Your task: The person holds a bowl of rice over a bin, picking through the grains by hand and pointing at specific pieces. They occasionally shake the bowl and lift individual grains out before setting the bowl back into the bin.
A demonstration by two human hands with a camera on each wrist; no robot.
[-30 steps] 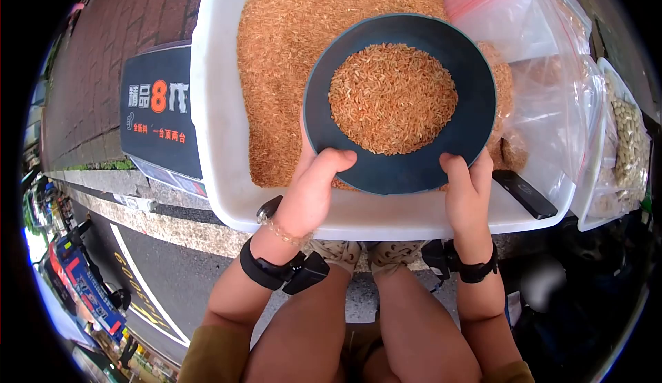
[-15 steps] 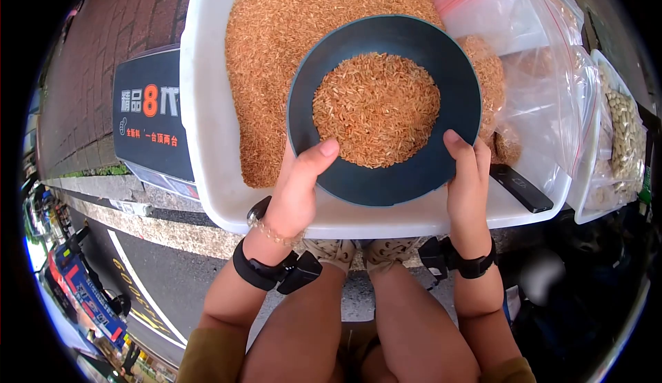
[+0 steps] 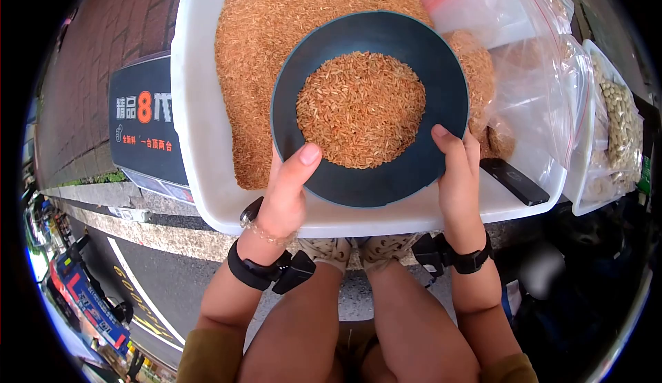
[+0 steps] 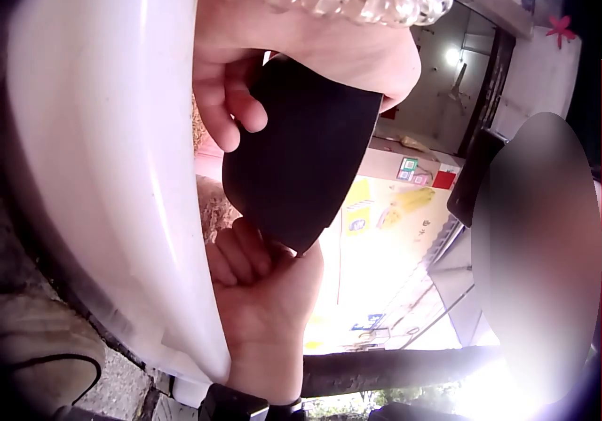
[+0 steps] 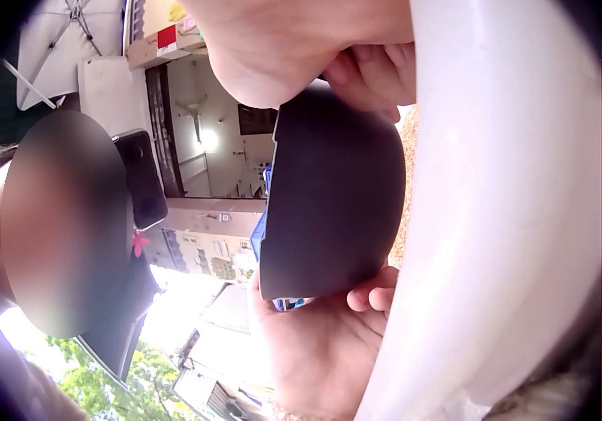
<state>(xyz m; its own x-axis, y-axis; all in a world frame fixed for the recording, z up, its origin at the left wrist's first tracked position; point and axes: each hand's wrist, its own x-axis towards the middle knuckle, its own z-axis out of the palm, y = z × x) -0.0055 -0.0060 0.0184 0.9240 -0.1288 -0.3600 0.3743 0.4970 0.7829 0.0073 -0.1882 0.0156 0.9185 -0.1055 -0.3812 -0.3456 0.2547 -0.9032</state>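
Note:
A dark blue-green bowl (image 3: 441, 59) with a mound of reddish-brown rice (image 3: 362, 109) in it is held above a white tub (image 3: 189, 93). The left hand (image 3: 286, 186) grips the bowl's lower left side, its thumb over the rim. On the lower right side the right hand (image 3: 458, 176) grips it the same way. Both wrist views show fingers curled beneath the dark bowl (image 4: 301, 148), (image 5: 334, 195). More loose rice (image 3: 252, 45) fills much of the tub behind and left of the bowl.
Clear plastic bags (image 3: 531, 86) and a black flat object (image 3: 514, 182) lie at the tub's right side. Further right is another white tray (image 3: 583, 176) with bagged pale beans (image 3: 620, 128). A black printed box (image 3: 146, 124) stands left of the tub.
Both hands and the bowl have shifted left in the head view, and the tub and its surroundings have drifted left too. The left thumb has moved up along the rim. The grip stays on both sides.

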